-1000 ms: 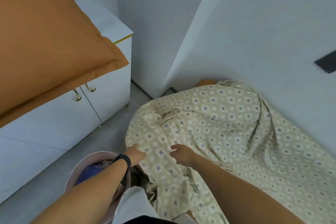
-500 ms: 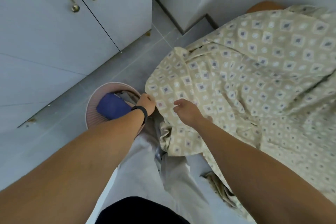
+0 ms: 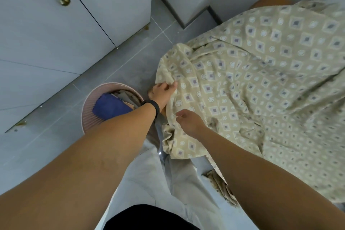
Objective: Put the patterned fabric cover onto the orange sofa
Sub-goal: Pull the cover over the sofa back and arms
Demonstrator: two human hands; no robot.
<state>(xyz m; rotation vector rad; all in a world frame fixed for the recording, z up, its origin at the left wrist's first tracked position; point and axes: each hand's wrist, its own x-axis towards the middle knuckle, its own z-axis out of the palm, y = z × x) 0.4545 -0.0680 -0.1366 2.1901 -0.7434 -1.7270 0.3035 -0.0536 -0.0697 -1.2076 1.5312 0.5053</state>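
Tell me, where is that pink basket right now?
The pink basket stands on the grey floor at lower left, under the left forearm, between the white cabinet and the patterned cover.

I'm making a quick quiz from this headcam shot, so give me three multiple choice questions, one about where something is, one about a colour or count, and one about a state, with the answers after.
1. Where does the pink basket stand?
A. On the floor by the white cabinet
B. On top of the sofa
C. On top of the cabinet

2. How many gold handles show on the cabinet doors?
A. One
B. Two
C. Four

3. What is the left hand doing?
A. Resting flat on the floor
B. Pinching the edge of the patterned cover
C. Reaching into the basket

Answers:
1 A, it sits on the grey floor below the cabinet.
2 B, two handles hang side by side.
3 B, its fingers close on the patterned cover edge, while the right hand grips a fold lower down.
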